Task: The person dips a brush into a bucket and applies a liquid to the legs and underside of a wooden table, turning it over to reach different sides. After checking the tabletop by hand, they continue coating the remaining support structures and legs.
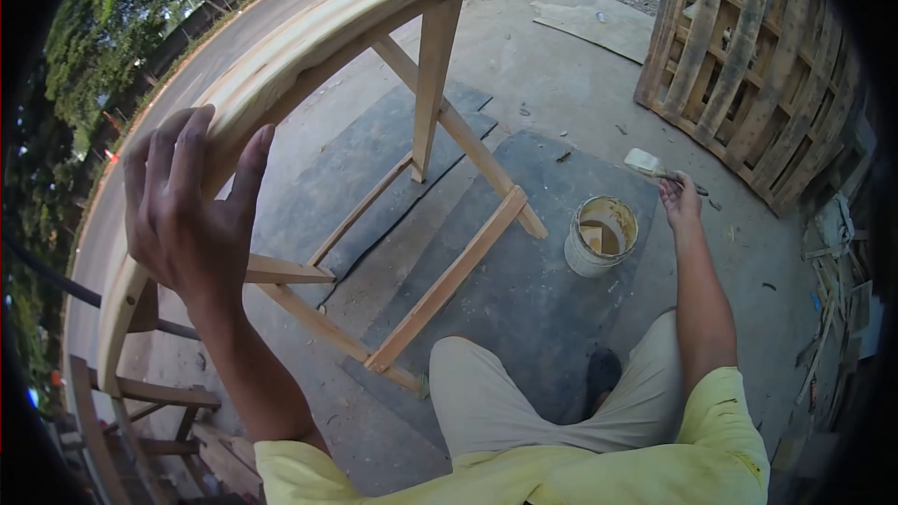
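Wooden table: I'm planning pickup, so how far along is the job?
Done: the table stands assembled. In hand: the left hand grips its top edge; the right hand holds a brush near the open bucket. Left: wood looks bare, so coating seems ahead.

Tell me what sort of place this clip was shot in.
Most likely an open-air woodworking yard beside a road. The left hand grips an unfinished wooden table, the right hand holds a brush near a bucket, and wooden pallets lean on the concrete nearby.
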Demonstrator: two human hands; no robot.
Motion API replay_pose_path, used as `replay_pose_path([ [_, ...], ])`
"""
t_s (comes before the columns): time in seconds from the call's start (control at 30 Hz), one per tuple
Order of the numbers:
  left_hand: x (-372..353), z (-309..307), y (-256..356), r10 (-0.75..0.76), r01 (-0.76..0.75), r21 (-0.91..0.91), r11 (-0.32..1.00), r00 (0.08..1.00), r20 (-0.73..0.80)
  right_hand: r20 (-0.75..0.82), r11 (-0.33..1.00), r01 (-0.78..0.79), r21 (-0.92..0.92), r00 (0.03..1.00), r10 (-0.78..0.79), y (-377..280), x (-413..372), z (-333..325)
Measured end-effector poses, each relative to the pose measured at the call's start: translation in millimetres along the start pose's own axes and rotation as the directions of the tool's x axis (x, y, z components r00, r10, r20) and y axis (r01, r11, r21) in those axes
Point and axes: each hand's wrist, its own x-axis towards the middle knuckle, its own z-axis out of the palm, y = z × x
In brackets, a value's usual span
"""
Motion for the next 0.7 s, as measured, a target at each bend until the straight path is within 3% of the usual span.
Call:
replay_pose_path([
  [0.07, 9, 16, -13, -0.043, 0.042, 0.070, 0.997, 0.999, 0.006, 0.076, 0.982, -0.013, 0.191, 0.997, -0.002, -5, 1, 23],
  [0.27, 27, 61, -61, -0.130, 0.125, 0.166, 0.978, 0.991, 0.018, 0.340, 0.964, -0.021, 0.265, 0.937, -0.074, -25, -42, 152],
  [0.4, 37, 67, -76, -0.250, 0.218, 0.229, 0.949, 0.960, 0.125, 0.461, 0.929, -0.112, 0.352, 0.885, -0.068, -9, -82, 216],
  [0.53, 41, 83, -91, -0.231, 0.198, 0.237, 0.951, 0.965, 0.122, 0.538, 0.927, -0.179, 0.328, 0.842, -0.028, 20, -95, 267],
  [0.6, 36, 90, -97, -0.136, 0.140, 0.202, 0.969, 0.990, -0.032, 0.571, 0.944, -0.174, 0.281, 0.821, -0.019, 43, -100, 279],
  [0.63, 38, 92, -101, -0.180, 0.164, 0.237, 0.958, 0.983, 0.046, 0.572, 0.952, -0.160, 0.261, 0.820, -0.019, 53, -100, 283],
  [0.7, 40, 104, -113, -0.135, 0.133, 0.281, 0.950, 0.991, -0.012, 0.560, 0.963, -0.149, 0.224, 0.828, -0.002, 73, -104, 285],
])
